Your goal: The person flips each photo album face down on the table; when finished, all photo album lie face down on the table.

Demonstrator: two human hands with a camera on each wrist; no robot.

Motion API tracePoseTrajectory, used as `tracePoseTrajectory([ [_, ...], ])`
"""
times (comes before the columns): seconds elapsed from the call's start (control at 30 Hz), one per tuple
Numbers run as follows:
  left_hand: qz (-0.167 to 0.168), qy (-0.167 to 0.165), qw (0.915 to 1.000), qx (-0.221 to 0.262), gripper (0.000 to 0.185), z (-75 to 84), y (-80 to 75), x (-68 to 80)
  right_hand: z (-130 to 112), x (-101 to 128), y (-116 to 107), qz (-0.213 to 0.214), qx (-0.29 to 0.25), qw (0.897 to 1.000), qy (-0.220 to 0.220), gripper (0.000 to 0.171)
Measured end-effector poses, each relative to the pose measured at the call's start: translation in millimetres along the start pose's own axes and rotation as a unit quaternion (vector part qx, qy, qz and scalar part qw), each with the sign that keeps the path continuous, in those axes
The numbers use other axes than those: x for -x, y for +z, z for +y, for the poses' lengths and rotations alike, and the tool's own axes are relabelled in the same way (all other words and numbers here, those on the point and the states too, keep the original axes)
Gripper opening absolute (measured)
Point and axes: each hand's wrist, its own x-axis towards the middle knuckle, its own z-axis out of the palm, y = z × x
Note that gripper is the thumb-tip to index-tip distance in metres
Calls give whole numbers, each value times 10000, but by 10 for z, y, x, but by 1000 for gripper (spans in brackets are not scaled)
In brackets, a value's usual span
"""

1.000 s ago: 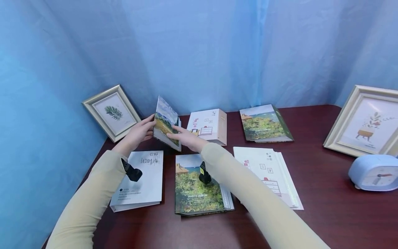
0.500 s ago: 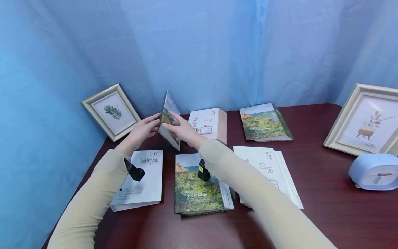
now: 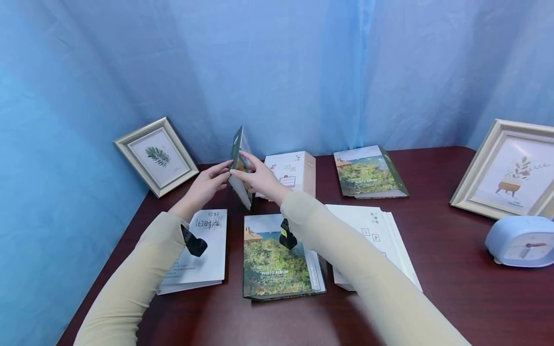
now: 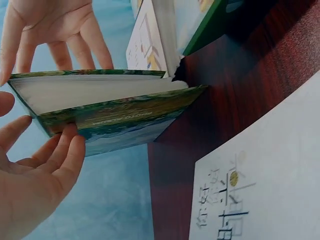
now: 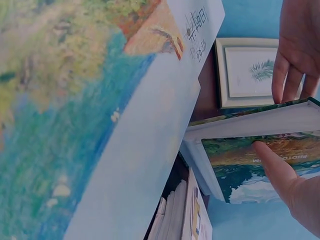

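Both hands hold a photo album (image 3: 239, 186) with a painted landscape cover, standing on edge near the back left of the table. My left hand (image 3: 205, 186) is on its left side, fingertips on the cover (image 4: 120, 116) and thumb by the spine. From the other side my right hand (image 3: 263, 179) grips it, index finger stretched along the upper part. In the right wrist view a right-hand digit presses the printed cover (image 5: 225, 155). The left wrist view shows white pages (image 4: 95, 91) between the slightly parted covers.
A leaf picture frame (image 3: 156, 156) leans at the back left. White albums (image 3: 207, 262) and landscape albums (image 3: 277, 269) lie around the dark red table (image 3: 285, 324). At right stand a blue clock (image 3: 525, 240) and a second frame (image 3: 504, 185). Blue curtain (image 3: 277, 72) hangs behind.
The album has turned from showing its cover to nearly edge-on, shifting slightly right. Both hands have turned with it, the left moving right, and stay on it.
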Motion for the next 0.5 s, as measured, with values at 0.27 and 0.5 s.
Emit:
tracePoseTrajectory([
  [0.27, -43, 470, 9988, -164, 60, -150, 126, -38, 6, 31, -9, 22, -86, 9999, 93, 64],
  [0.5, -7, 386, 9992, 51, 57, -203, 173, -57, 54, 46, -4, 58, -312, 9993, 173, 60],
])
